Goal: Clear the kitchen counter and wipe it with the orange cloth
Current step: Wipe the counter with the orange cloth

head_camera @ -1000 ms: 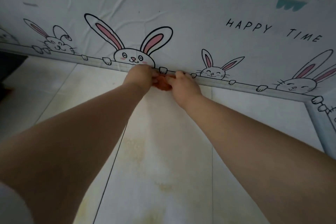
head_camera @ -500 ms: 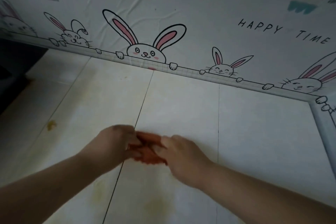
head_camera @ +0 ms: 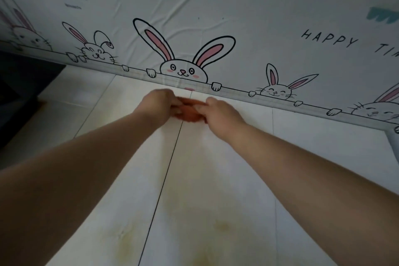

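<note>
The orange cloth point(head_camera: 189, 112) is bunched small on the white tiled counter point(head_camera: 302, 157), close to the back wall. My left hand point(head_camera: 158, 103) presses on its left side and my right hand point(head_camera: 220, 112) on its right, fingers curled over it. Most of the cloth is hidden under my fingers, and motion blurs it. Both forearms stretch far forward across the counter. Yellowish stains point(head_camera: 216, 229) mark the tiles nearer to me.
The wall point(head_camera: 216, 17) behind the counter carries a white covering with cartoon rabbits and the words "HAPPY TIME". A dark drop-off point(head_camera: 23, 97) lies at the counter's left end. At the far right a corner of the wall point(head_camera: 393, 134) turns toward me.
Both hands pulled the cloth back from the wall toward me, then pushed it forward again; it now lies just short of the wall. The stains near me have come into view.
</note>
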`<state>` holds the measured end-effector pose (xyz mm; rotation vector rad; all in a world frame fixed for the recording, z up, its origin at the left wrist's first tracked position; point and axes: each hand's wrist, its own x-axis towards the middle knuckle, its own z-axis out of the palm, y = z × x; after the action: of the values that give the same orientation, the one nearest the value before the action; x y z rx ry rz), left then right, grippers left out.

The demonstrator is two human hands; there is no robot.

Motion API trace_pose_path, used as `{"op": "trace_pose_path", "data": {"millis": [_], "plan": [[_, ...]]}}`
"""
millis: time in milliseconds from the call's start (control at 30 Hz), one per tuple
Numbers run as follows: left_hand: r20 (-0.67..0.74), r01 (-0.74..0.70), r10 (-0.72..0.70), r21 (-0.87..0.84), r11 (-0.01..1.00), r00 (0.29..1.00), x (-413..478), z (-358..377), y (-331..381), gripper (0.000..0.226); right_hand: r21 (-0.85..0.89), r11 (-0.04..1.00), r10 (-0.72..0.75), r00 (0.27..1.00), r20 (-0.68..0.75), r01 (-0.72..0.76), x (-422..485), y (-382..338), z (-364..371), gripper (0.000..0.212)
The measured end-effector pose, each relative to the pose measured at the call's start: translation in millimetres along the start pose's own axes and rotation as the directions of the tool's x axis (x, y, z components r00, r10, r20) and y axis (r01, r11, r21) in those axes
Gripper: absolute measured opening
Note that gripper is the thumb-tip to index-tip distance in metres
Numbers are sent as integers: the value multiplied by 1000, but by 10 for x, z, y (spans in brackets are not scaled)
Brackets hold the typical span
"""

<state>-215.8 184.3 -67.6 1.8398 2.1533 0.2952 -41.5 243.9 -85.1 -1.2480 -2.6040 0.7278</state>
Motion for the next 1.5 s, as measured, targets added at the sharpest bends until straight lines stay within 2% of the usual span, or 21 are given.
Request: {"op": "trace_pose_path", "data": {"millis": [67, 167, 333, 400, 467, 500, 600, 667, 767, 833, 967, 1000, 1067, 1133, 1233, 1300, 1333, 1367, 1433, 1467, 1500], "plan": [[-2, 71, -71, 19, 997, 997, 311, 0, -35, 24, -101, 995, -13, 999, -35, 9, 276, 34, 24, 27], [-68, 77, -76, 10, 997, 995, 569, 34, -107, 22, -306, 950, -65, 998, 3, 63, 482, 55, 48, 37], [-39, 55, -53, 36, 998, 998, 389, 25, -117, 20, -222, 973, -68, 997, -33, 59, 398, 91, 85, 29], [-45, 17, -17, 17, 1000, 999, 149, 26, -123, 20, -282, 950, -142, 990, -1, 136, 191, 34, 86, 31], [-42, -28, 29, 11, 1000, 999, -191, 6, -129, 19, -392, 883, -261, 964, 52, 260, -83, -75, 109, 32], [-32, -49, 49, -1, 999, 998, -380, -6, -139, 19, -374, 875, -309, 949, 61, 309, -241, -127, 134, 34], [47, -68, 70, -43, 997, 996, -919, -85, -153, 24, -296, 850, -417, 900, 128, 436, -656, -288, 214, 38], [167, -47, 49, -18, 999, 985, -1217, -136, -167, 19, -253, 828, -460, 864, 205, 501, -914, -397, 308, 43], [336, -23, 20, 5, 1000, 942, -1542, -194, -199, 15, -190, 794, -496, 797, 345, 577, -1203, -561, 439, 48], [410, 5, -6, 4, 1000, 912, -1636, -218, -221, 20, -151, 779, -523, 764, 378, 608, -1303, -611, 486, 48], [466, 55, -44, -9, 998, 884, -1481, -227, -301, 24, -154, 781, -514, 762, 394, 606, -1206, -616, 440, 44], [442, 69, -49, -29, 997, 896, -1387, -227, -330, 25, -154, 813, -479, 795, 373, 562, -1114, -613, 403, 43], [346, 86, -60, -60, 994, 936, -1155, -223, -370, 25, -95, 921, -335, 892, 304, 378, -851, -573, 310, 43], [232, 77, -63, -52, 996, 971, -865, -247, -368, 23, -102, 960, -231, 942, 245, 262, -521, -508, 211, 39], [146, 97, -104, 57, 994, 984, -282, -274, -414, 20, -275, 920, -238, 956, 170, 278, 79, -346, 209, 40], [109, 202, -208, 59, 978, 972, 53, -268, -404, 19, -410, 865, -261, 957, 124, 289, 446, -250, 219, 30], [69, 268, -269, 20, 963, 961, 225, -234, -400, 19, -473, 835, -265, 959, 98, 280, 584, -220, 226, 31], [31, 328, -328, -26, 944, 944, 361, -207, -369, 18, -495, 832, -257, 965, 56, 250, 710, -184, 261, 40], [-29, 396, -401, -103, 912, 916, 543, -146, -351, 20, -414, 884, -213, 975, 59, 218, 836, -230, 313, 39], [-35, 406, -412, -113, 907, 910, 599, -116, -367, 23, -428, 885, -175, 983, 60, 184, 843, -253, 296, 38], [-28, 401, -405, -102, 911, 914, 597, -95, -392, 25, -477, 856, -196, 979, 55, 198, 832, -243, 300, 39]]}}
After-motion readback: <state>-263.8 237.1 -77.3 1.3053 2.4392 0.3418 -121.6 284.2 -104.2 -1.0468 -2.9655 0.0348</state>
